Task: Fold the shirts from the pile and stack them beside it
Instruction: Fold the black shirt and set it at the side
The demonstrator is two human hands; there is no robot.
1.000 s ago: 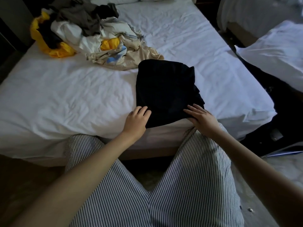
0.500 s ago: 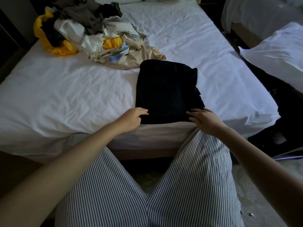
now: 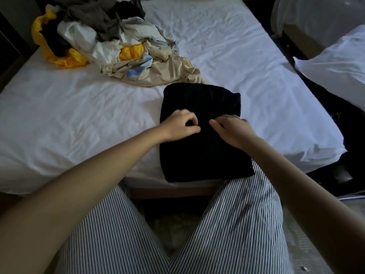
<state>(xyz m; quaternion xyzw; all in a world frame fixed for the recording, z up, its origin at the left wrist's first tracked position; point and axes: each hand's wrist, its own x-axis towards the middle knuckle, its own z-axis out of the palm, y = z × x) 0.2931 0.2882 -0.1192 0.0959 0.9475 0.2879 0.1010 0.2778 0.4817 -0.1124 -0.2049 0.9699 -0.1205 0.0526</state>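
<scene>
Pinching the black shirt (image 3: 203,155) near its middle, the left grip (image 3: 178,125) curls its fingers on the cloth. The right grip (image 3: 233,131) rests just beside it. Its fingers are tucked out of sight, so I cannot tell if it holds. The shirt lies folded at the bed's (image 3: 79,115) near edge. The pile (image 3: 110,40) sits just behind. Striped legs (image 3: 227,224) hide the bed's front.

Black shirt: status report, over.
Left hand pinching black shirt at its middle, right hand curled onto it. Shirt folded, at near bed edge, beside pile. Nothing in the way.
</scene>
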